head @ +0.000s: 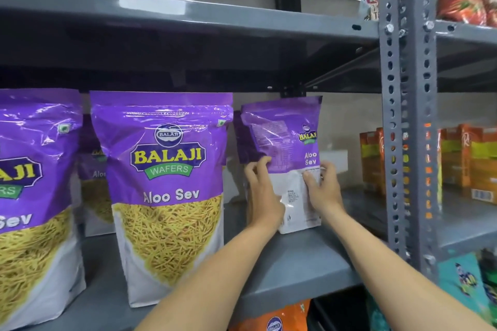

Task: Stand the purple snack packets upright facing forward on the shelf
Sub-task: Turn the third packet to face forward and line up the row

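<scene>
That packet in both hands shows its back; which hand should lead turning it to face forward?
Probably the right hand: it grips the held packet at the open-shelf edge; the left hand is hemmed by the front-facing packet.

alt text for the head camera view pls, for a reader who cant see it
Two bare hands, left hand and right hand, hold a purple Aloo Sev packet upright on a grey metal shelf, its printed back side toward the camera. To its left, two larger purple packets stand front-facing, with orange boxes further right.
</scene>
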Tool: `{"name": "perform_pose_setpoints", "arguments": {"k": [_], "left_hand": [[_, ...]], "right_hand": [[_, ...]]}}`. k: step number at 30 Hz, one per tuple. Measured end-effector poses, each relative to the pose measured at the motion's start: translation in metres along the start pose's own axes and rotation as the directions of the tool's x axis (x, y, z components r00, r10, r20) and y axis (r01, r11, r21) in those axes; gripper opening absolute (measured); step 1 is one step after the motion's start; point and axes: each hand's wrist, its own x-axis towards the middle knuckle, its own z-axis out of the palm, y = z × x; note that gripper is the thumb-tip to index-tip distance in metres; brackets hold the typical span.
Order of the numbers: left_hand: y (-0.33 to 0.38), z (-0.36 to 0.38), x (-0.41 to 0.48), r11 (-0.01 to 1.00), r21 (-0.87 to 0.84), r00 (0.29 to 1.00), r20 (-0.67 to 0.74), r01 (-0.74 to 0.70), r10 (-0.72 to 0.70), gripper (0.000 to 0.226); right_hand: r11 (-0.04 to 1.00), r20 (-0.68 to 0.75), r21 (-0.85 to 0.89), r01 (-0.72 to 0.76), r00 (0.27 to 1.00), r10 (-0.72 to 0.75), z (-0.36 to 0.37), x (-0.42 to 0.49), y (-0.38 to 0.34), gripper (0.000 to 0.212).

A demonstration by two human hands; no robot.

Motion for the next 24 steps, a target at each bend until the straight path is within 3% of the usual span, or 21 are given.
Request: {"name": "perform_pose_setpoints", "arguments": {"k": [3,6,9,11,14,16,18,21,24], "left_hand": [[-0.001,0.001,0.000,0.997,0.076,1.000,0.008,0.005,-0.005,0.087],[0.008,0.001,-0.006,0.980,0.178,0.996,-0.016,0.093,-0.091,0.087],[0.019,0.005,-0.019,0.967,0.255,0.987,-0.159,0.018,0.023,0.075],[0.025,0.010,-0.026,0.984,0.175,0.989,-0.135,-0.031,0.055,0.059],[0.031,0.019,-0.029,0.987,-0.095,0.990,0.064,0.129,-0.124,0.051],[0.029,0.025,-0.026,0.978,-0.086,0.978,0.103,0.192,-0.183,0.055],[0.027,0.027,-0.022,0.970,-0.072,0.971,0.080,0.230,-0.224,0.054],[0.024,0.028,-0.015,0.939,-0.164,0.953,0.055,0.304,-0.299,0.044],[0.026,0.027,-0.009,0.877,-0.289,0.923,0.122,0.385,-0.365,0.062]], "right_hand": [[0.999,0.033,0.023,-0.046,0.998,0.045,-0.002,0.006,0.000,0.040],[0.962,0.062,0.220,-0.162,0.987,0.152,-0.008,0.012,-0.007,0.049],[0.859,0.093,0.388,-0.334,0.942,0.324,-0.011,0.022,-0.013,0.057],[0.790,0.180,0.452,-0.414,0.910,0.374,-0.013,0.023,-0.016,0.064],[0.768,0.270,0.462,-0.444,0.895,0.354,-0.015,0.026,-0.019,0.079],[0.773,0.282,0.449,-0.449,0.892,0.354,-0.018,0.029,-0.020,0.083],[0.785,0.240,0.429,-0.447,0.894,0.378,-0.024,0.031,-0.020,0.077],[0.832,0.171,0.352,-0.429,0.903,0.393,-0.031,0.030,-0.021,0.048],[0.862,0.208,0.318,-0.395,0.916,0.343,-0.033,0.024,-0.024,0.023]]}}
